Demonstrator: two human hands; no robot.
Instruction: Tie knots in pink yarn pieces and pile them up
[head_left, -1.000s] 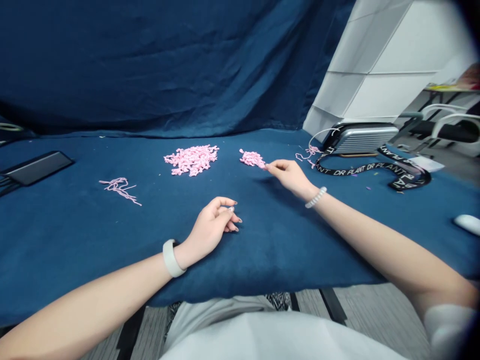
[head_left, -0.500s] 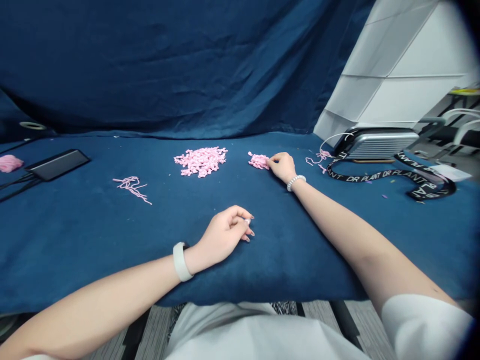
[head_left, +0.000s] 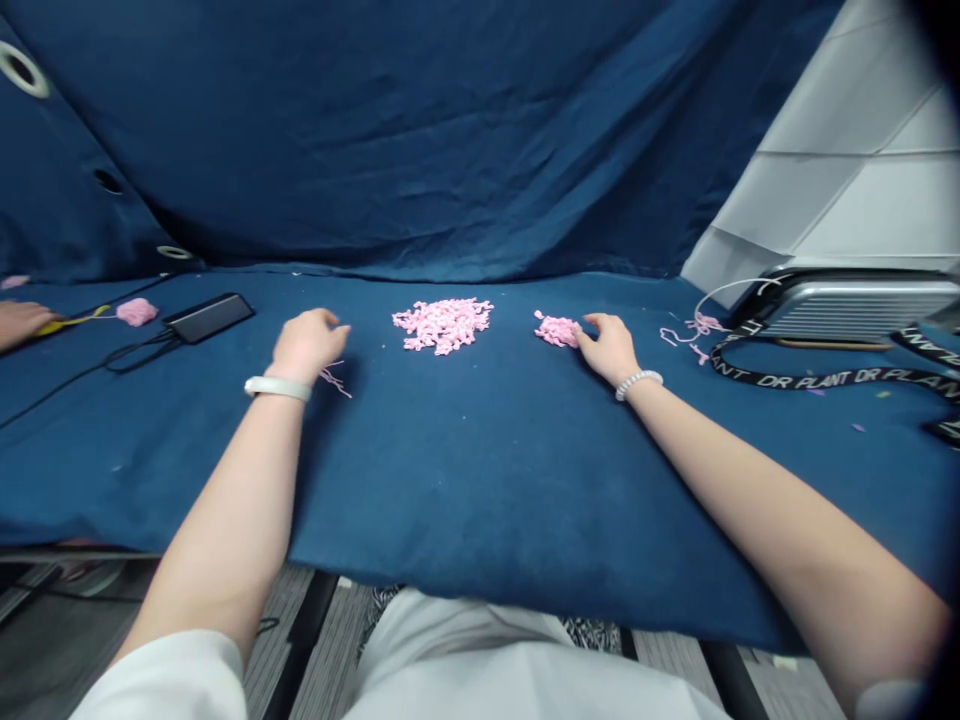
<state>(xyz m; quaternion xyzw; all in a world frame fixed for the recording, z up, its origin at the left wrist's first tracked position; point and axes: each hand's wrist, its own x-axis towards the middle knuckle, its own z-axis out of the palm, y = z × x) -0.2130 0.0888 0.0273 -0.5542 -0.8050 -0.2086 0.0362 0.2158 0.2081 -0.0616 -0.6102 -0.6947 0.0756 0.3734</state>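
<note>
Over the loose pink yarn strands (head_left: 337, 380) hovers my left hand (head_left: 306, 348), thumb and forefinger apart, with nothing visible between them. It partly covers the strands. My right hand (head_left: 609, 348) rests at the right edge of a small pile of pink knotted yarn pieces (head_left: 556, 330). Its thumb and forefinger are parted, and the fingertips touch the pile. Between my hands lies a larger heap of similar pink yarn pieces (head_left: 444, 325), which neither hand touches.
At the far left, another person's hand (head_left: 22, 322) is beside a yellow tool (head_left: 71, 321). A pink yarn ball (head_left: 136, 312) and a black cabled device (head_left: 211, 318) lie nearby. To the right are a lettered black strap (head_left: 795, 379), a silver ribbed case (head_left: 862, 308) and yarn scraps (head_left: 703, 325).
My left hand has moved left and away from me to the loose strands. My right hand stays by the small pile. The view has turned left, bringing the other person's hand in.
</note>
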